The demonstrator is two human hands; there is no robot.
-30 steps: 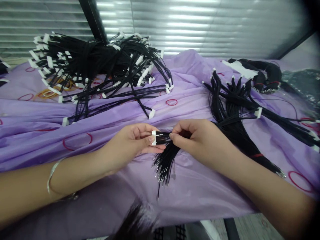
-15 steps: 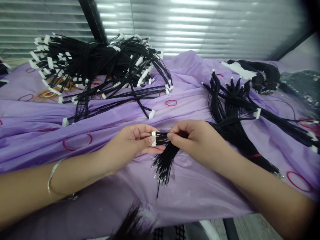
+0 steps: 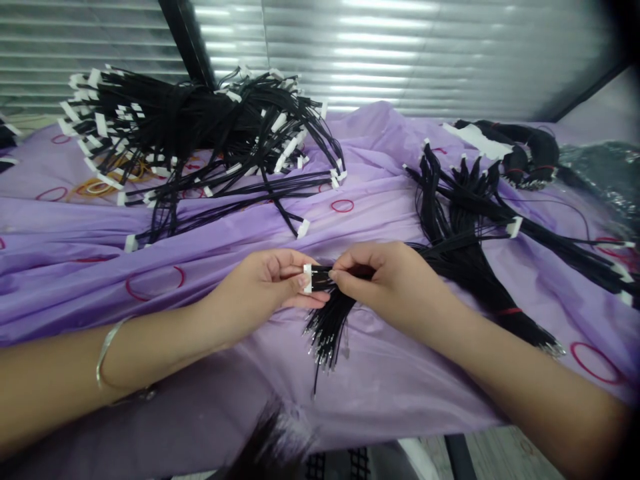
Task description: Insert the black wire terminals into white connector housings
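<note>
My left hand (image 3: 274, 280) pinches a white connector (image 3: 307, 279) between thumb and fingers. Several black wires run from the connector's right side toward my right hand (image 3: 373, 270). The right thumb and forefinger are closed on a black wire just right of the connector; whether they hold one or more I cannot tell. Below both hands, a loose bundle of black wires (image 3: 327, 333) with bare silvery terminals fans out over the purple cloth. Part of the bundle is hidden behind the right hand.
A big heap of black cables with white connectors (image 3: 200, 120) lies at the back left. More black wire bundles (image 3: 465, 247) spread to the right, one tied with a red band. Red rubber bands (image 3: 343, 206) dot the purple cloth (image 3: 390, 393). Window blinds (image 3: 390, 53) rise behind.
My right fingertips have shifted slightly left, closer to the white connector. The left hand keeps its grip almost unmoved.
</note>
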